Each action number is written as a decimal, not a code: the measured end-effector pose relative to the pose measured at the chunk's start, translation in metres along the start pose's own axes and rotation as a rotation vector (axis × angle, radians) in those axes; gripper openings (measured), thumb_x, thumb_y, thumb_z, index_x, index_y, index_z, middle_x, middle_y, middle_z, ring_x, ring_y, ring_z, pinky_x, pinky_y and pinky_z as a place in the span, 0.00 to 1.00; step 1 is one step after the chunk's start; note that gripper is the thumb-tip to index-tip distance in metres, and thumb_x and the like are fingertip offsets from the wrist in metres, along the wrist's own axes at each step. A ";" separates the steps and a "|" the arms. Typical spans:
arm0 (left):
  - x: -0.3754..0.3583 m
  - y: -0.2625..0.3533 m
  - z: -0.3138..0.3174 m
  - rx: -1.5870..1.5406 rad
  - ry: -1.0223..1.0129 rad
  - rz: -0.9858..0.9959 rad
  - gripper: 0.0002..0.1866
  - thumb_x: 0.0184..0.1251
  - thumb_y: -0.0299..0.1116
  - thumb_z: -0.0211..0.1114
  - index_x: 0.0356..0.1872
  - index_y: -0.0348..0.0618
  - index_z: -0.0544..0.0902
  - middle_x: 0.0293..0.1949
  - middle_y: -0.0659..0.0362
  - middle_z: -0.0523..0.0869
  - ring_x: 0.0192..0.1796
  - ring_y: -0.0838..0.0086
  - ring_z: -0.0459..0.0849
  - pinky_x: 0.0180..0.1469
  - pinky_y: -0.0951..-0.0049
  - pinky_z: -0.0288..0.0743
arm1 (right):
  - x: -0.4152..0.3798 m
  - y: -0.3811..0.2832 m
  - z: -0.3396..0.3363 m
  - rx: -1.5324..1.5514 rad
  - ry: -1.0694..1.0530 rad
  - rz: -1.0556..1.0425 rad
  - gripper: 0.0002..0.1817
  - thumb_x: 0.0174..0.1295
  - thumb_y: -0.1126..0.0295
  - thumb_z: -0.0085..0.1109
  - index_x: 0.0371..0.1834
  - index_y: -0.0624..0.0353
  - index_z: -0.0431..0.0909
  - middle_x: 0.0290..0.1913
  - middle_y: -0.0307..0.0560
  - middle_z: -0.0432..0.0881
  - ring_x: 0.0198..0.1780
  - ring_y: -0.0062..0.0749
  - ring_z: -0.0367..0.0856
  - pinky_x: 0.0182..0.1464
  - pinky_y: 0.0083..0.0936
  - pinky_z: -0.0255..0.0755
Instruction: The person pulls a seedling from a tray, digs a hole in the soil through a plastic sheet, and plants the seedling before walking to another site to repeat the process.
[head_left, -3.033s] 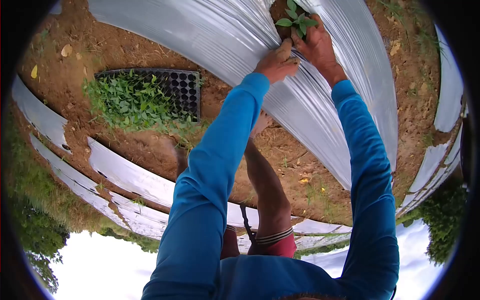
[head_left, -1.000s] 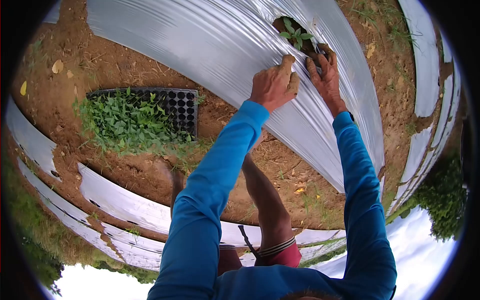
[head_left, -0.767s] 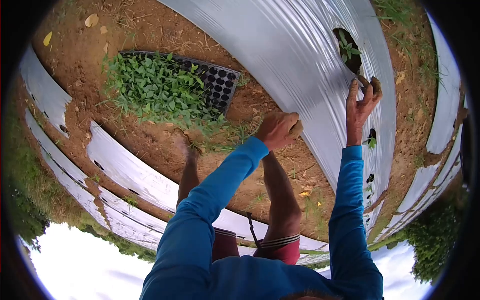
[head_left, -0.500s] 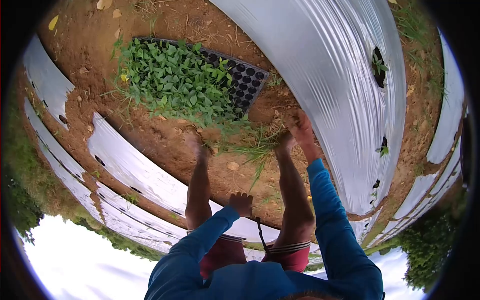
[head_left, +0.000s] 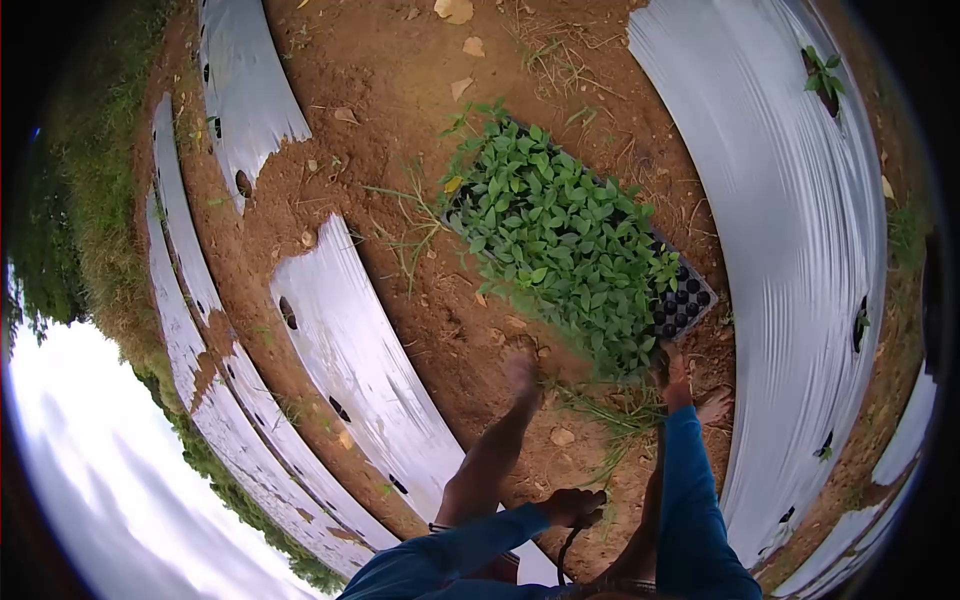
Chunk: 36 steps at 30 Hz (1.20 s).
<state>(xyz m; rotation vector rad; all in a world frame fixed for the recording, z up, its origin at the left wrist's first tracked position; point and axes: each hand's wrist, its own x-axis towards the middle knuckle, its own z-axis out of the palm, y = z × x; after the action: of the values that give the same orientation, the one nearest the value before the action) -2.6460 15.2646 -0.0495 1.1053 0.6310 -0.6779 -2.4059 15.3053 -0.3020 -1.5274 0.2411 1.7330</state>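
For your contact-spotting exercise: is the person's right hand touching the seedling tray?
Touching. In the head view the right hand reaches into the seedlings at the near edge of the seedling tray, with no gap showing between them.

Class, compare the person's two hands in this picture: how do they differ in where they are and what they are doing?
The right hand is stretched out to the near edge of the seedling tray, among the leaves; the left hand is drawn back beside the knee, far from the tray. The right hand's fingers are hidden by seedlings; the left hand looks loosely closed and seems to hold nothing. Both come from blue sleeves.
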 end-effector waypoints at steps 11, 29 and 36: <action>-0.034 -0.058 0.009 -0.080 0.144 0.107 0.17 0.66 0.45 0.46 0.48 0.45 0.70 0.31 0.51 0.79 0.36 0.57 0.80 0.38 0.59 0.69 | -0.067 -0.056 0.114 -0.121 0.153 -0.045 0.18 0.49 0.54 0.67 0.38 0.51 0.76 0.25 0.33 0.73 0.21 0.20 0.68 0.21 0.22 0.64; -0.334 -0.190 -0.023 -1.080 0.945 -0.175 0.17 0.61 0.45 0.54 0.45 0.46 0.74 0.31 0.57 0.81 0.22 0.70 0.77 0.24 0.67 0.69 | -0.205 -0.152 0.332 -0.247 0.055 -0.238 0.14 0.56 0.53 0.59 0.27 0.51 0.72 0.19 0.36 0.65 0.20 0.23 0.63 0.23 0.27 0.61; -0.407 -0.227 0.027 -1.481 0.734 -0.293 0.15 0.63 0.44 0.50 0.45 0.50 0.73 0.32 0.53 0.82 0.26 0.65 0.78 0.28 0.61 0.69 | -0.269 -0.213 0.435 -0.367 0.006 -0.419 0.14 0.59 0.53 0.54 0.35 0.52 0.70 0.29 0.39 0.65 0.28 0.25 0.64 0.30 0.28 0.61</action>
<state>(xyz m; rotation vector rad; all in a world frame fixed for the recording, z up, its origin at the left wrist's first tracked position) -3.0756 15.2433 0.1324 -0.2048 1.5744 0.1104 -2.6036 15.5973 0.1261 -1.6933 -0.3926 1.4850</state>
